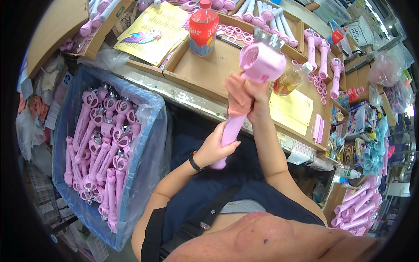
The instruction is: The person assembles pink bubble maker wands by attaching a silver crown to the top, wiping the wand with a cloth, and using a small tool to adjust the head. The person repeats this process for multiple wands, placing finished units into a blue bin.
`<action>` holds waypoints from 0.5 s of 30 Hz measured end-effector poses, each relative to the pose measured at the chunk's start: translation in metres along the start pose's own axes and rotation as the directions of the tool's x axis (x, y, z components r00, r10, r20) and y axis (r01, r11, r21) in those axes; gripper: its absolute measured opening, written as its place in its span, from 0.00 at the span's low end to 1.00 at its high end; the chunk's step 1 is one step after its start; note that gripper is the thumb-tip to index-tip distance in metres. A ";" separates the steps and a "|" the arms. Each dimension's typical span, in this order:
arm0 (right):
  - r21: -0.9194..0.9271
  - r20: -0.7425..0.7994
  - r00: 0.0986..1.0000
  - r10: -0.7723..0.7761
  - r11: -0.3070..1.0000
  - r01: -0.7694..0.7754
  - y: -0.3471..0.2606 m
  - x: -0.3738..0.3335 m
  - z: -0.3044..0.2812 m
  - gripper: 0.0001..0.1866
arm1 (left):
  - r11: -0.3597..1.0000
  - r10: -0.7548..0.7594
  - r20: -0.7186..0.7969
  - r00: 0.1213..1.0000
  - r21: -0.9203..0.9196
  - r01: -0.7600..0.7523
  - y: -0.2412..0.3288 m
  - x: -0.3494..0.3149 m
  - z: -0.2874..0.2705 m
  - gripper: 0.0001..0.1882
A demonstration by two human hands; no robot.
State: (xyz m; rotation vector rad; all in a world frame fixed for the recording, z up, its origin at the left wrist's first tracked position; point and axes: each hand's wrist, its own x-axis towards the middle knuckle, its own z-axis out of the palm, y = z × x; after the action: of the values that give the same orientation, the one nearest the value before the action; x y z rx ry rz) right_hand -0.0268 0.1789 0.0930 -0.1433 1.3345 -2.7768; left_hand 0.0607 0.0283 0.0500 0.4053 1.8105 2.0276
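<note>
Left hand (214, 148) is wrapped around the lower end of a pink plastic wand toy (244, 94), and the right hand (254, 98) grips it higher up with a peach cloth (239, 94) bunched against the shaft. The wand is held up in the air, tilted, its chunky round head (262, 61) hanging over the front edge of the cardboard tray (205, 72) on the bench.

Not much elbow room: the bench's metal edge (174, 91) runs right in front of the hands, and a blue plastic-lined bin (148, 144) sits tight on the left, heaped with more of the same pink wands (100, 144). Inside the tray there's a red-capped bottle (203, 28) and a clear bottle of yellowish liquid (291, 79) just beside the wand head, plus small pink rings (238, 35) scattered at the back. A yellow printed sheet (152, 32) lies further left, and more wands (321, 54) are lined up on the right.

Everything's smooth, glossy moulded plastic; the cloth looks soft and crumpled.
</note>
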 end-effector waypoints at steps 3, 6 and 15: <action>0.198 -0.086 0.996 -0.023 0.979 0.039 -0.017 0.025 -0.005 0.23 | 0.975 0.049 -0.173 0.984 -0.204 -0.085 -0.008 -0.008 0.005 0.25; 0.262 0.084 0.996 0.030 0.964 -0.051 -0.016 0.023 0.006 0.25 | 0.835 0.230 -0.536 0.813 -0.320 -0.447 -0.012 -0.001 0.007 0.20; -0.321 -0.027 0.961 0.276 0.908 -0.270 0.059 -0.071 0.025 0.24 | 0.852 0.223 -0.601 0.768 -0.262 -0.453 -0.016 0.007 0.005 0.26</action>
State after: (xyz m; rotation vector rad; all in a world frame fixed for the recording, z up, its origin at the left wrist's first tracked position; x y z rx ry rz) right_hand 0.0468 0.1295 0.0580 0.0053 1.6531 -2.3096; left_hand 0.0588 0.0376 0.0341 0.0173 1.6166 2.9481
